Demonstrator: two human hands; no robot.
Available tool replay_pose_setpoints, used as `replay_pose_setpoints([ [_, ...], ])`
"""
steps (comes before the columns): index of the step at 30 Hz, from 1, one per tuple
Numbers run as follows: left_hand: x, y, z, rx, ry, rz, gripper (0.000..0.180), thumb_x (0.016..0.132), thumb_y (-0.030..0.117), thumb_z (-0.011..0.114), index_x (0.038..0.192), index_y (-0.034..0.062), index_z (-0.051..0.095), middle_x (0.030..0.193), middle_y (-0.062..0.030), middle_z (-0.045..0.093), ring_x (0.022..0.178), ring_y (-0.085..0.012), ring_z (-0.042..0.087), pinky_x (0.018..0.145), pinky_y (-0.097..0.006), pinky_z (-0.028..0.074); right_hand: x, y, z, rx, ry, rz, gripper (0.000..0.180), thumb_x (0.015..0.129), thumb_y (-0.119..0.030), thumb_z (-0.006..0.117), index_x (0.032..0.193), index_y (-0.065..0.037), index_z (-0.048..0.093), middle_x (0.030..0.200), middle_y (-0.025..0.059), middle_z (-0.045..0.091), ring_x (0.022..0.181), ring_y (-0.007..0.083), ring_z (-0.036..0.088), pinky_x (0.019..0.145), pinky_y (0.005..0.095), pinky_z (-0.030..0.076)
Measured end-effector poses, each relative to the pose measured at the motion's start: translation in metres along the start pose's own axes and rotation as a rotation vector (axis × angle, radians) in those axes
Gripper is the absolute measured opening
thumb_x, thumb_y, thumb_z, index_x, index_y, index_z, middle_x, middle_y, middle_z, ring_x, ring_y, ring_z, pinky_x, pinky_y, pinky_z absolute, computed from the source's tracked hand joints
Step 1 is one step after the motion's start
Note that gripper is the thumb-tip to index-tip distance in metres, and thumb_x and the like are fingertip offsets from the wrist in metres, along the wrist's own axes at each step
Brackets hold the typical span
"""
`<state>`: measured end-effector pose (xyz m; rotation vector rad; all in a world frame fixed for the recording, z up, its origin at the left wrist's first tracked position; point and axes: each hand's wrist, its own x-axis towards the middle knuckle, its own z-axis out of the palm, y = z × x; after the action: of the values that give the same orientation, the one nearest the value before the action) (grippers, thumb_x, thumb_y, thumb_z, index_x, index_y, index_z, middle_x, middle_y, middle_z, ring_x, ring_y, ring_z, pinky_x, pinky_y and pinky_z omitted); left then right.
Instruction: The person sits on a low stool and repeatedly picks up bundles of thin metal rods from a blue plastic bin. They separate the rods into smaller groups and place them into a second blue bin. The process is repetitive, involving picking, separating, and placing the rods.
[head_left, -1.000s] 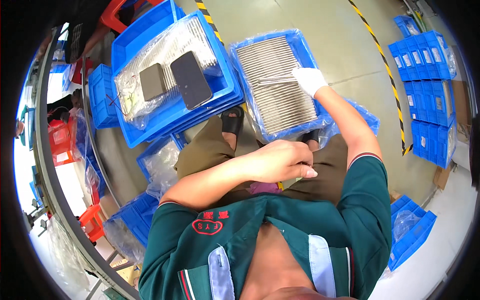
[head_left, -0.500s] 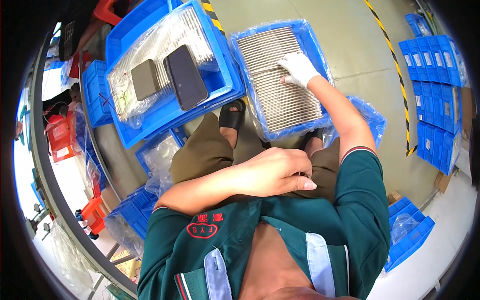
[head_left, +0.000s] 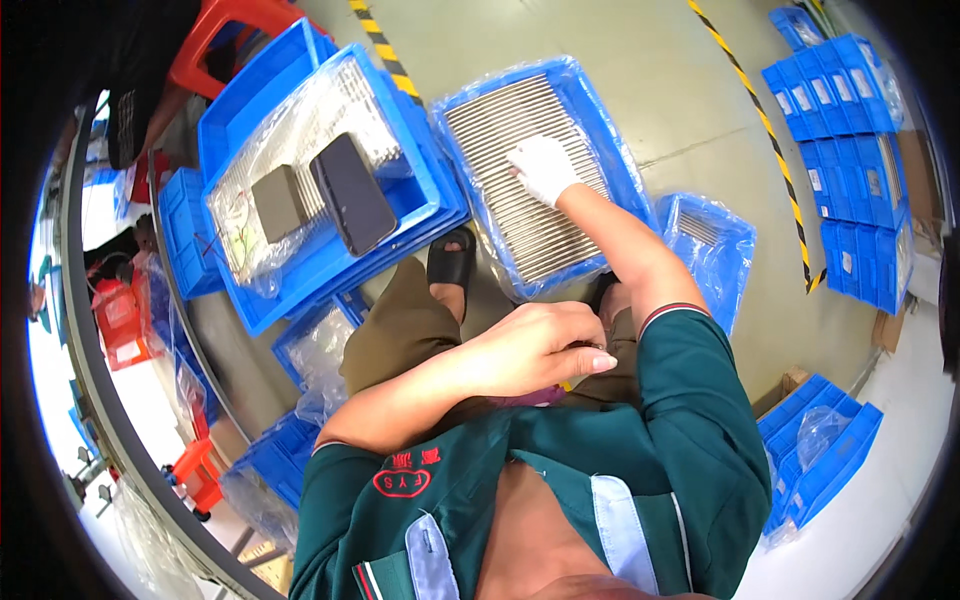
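Note:
My right hand, in a white glove with the thumb tip bare, lies over a tightly packed layer of slim metal rods. Its fingers are apart and touch or hover just above the rods. I see nothing gripped in it. The rods fill a blue plastic bin lined with clear film, on the floor beyond my feet. Close to my body, my bare left hand is held across my lap with its fingers curled in. What those fingers hold, if anything, is hidden.
Left of the bin, stacked blue crates carry film-wrapped rods, a dark phone and a grey-brown block. A smaller blue bin stands to the right. Labelled blue boxes are stacked far right. A red stool is far left.
The view has shifted, so the bin of rods appears further left and lower. My right hand has moved slightly left over the rods. My left hand stays curled near my lap.

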<state>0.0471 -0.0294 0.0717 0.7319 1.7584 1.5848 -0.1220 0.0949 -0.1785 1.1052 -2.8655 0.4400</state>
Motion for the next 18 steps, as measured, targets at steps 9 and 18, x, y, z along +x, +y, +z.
replay_pose_setpoints([
  [9, 0.019, -0.002, 0.014, 0.089, -0.03, -0.003, 0.026, 0.088, 0.025, 0.06, 0.09, -0.0006, 0.062, 0.083, -0.0142, 0.059, 0.081, -0.0301, 0.058, 0.072, -0.037, 0.046, -0.09, 0.08, -0.117, -0.071, 0.025, 0.306, 0.022, 0.078, -0.023, 0.057, 0.089, -0.006, 0.064, 0.094, 0.0155, 0.064, 0.091, 0.0329, 0.06, 0.08, 0.0436, 0.048],
  [18, 0.034, -0.013, 0.018, 0.032, -0.098, -0.326, 0.019, 0.089, 0.017, 0.059, 0.09, -0.0023, 0.06, 0.082, -0.0079, 0.057, 0.074, -0.0157, 0.055, 0.067, -0.029, 0.045, -0.379, 0.173, -0.093, -0.243, -0.223, 1.26, 0.027, 0.082, -0.017, 0.05, 0.106, -0.009, 0.06, 0.107, 0.0145, 0.06, 0.102, 0.0299, 0.058, 0.088, 0.0399, 0.046],
])
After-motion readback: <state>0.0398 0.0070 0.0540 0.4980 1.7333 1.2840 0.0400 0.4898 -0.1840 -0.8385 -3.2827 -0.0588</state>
